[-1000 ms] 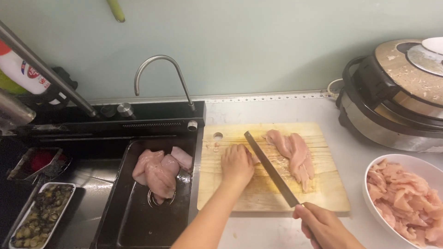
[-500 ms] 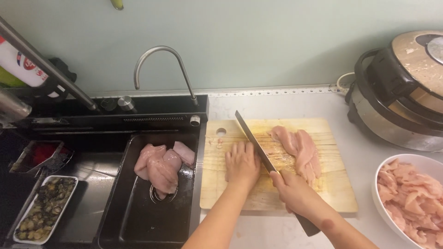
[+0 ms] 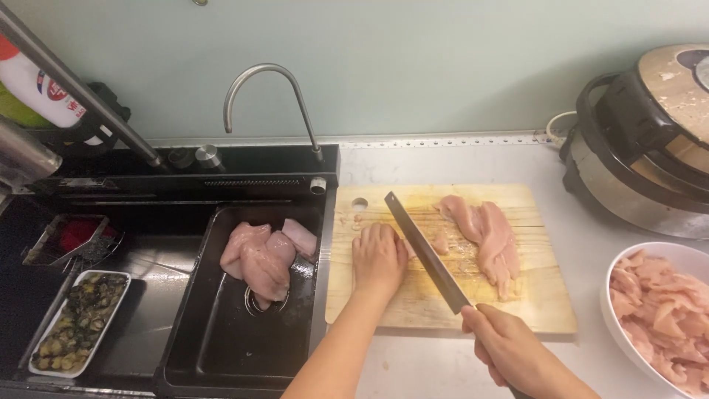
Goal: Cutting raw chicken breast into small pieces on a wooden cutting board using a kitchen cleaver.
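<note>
We press our left hand flat on the board, while our right hand grips the knife beside the chicken. The white table meets a black sink under a pale green wall.

Pale green wall at twelve o'clock; white tabletop at three; black sink at eight.

A curved chrome faucet rises behind the black sink, where raw chicken breasts lie over the drain. Left of it sits a white tray of dark shellfish. A white bowl of sliced chicken and a multicooker stand on the desk at right.
</note>
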